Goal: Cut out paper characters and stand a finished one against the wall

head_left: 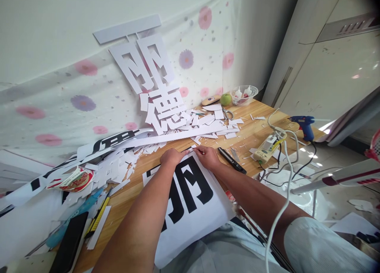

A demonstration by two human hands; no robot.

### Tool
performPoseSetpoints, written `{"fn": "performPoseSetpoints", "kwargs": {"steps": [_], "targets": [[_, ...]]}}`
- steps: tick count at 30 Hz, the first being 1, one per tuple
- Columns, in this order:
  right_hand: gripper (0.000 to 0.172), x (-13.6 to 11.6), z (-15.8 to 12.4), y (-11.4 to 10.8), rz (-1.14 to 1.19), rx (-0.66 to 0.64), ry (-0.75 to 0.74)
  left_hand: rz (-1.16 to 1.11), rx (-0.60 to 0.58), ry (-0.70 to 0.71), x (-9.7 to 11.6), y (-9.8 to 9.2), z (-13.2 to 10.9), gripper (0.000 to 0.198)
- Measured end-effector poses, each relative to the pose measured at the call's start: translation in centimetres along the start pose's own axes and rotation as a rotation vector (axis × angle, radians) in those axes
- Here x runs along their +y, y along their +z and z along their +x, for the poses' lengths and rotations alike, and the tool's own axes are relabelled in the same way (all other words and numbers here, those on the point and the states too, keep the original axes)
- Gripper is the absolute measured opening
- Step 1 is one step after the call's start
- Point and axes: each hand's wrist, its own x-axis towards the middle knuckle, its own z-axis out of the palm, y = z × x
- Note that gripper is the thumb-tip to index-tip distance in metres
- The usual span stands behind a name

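A white paper sheet [194,225] printed with a large bold black character hangs from the table's near edge toward my lap. At its far edge my left hand [172,157] is closed, fingertips pinching the paper near the top. Close beside it my right hand [208,157] pinches the same top edge. Whether a small piece sits between the right fingertips is too small to tell. Just right of my right hand lies a black utility knife [231,160], with a loose blade [235,154] next to it.
Cut-out white characters [166,103] lean against the flowered wall covering. White scraps [208,120] litter the wooden table [154,160], with scissors [228,114] among them. At right are a power strip [268,148], trailing cables and a blue glue gun [304,124]. A yellow cutter [101,213] and black phone-like object [69,241] lie left.
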Motion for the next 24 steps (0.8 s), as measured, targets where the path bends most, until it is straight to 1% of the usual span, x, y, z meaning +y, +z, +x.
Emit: {"fn": "performPoseSetpoints", "kwargs": {"steps": [7, 17, 24], "targets": [[0.027, 0.1, 0.1, 0.1, 0.010, -0.017, -0.010, 0.020, -0.024, -0.024, 0.6, -0.6, -0.9, 0.097], [0.025, 0.1, 0.4, 0.5, -0.024, -0.008, -0.001, 0.025, -0.030, -0.042, 1.1, -1.3, -1.7, 0.095], [0.028, 0.0, 0.2, 0.3, -0.044, -0.008, -0.005, 0.028, -0.014, -0.031, 0.9, -0.9, -1.4, 0.095]]}}
